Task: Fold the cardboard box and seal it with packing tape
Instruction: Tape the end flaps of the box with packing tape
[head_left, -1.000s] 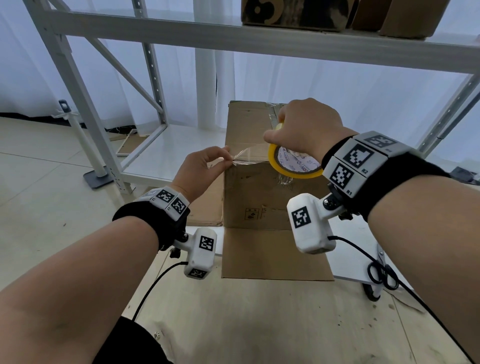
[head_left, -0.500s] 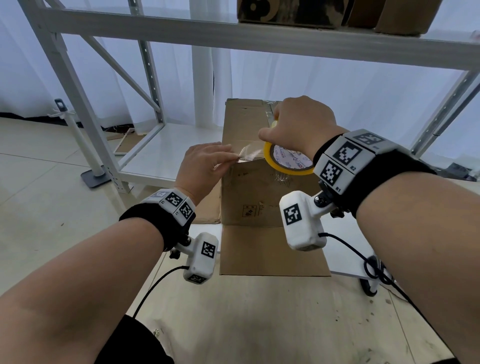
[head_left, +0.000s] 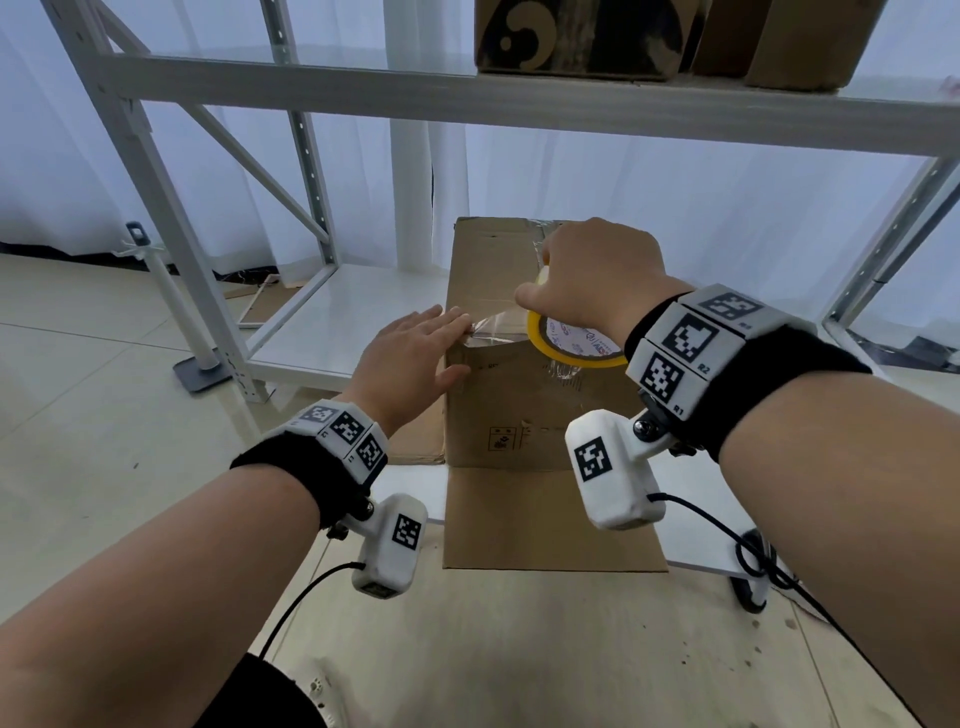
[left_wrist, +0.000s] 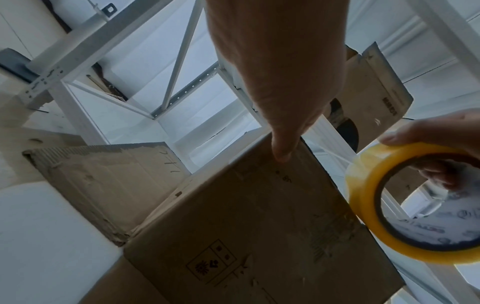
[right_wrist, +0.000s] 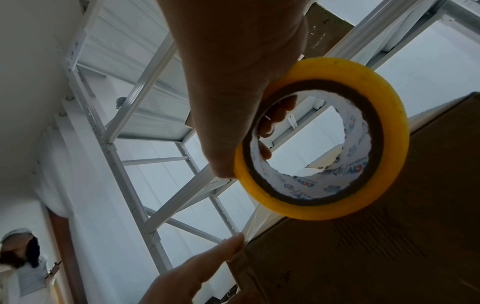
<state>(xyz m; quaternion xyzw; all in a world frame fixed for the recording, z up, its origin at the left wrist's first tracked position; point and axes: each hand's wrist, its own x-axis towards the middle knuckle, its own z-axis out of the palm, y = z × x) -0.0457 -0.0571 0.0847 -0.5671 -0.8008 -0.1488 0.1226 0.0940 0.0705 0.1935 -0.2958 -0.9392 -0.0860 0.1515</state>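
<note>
A tall brown cardboard box stands upright in front of me, its near bottom flap lying flat toward me. My right hand grips a yellow roll of clear packing tape over the box's top front edge. A short strip of clear tape runs from the roll to the box's left corner. My left hand lies flat with straight fingers, pressing the tape end onto that corner. In the left wrist view the box and roll show; in the right wrist view the roll sits above the box.
A white metal shelving rack stands behind and left of the box, with cartons on its upper shelf. Black scissors lie at the right on a white board. Another person stands far off in the right wrist view.
My left hand went from pinching the tape end to lying flat against the box's left corner. The roll and right hand came lower and closer to the box top.
</note>
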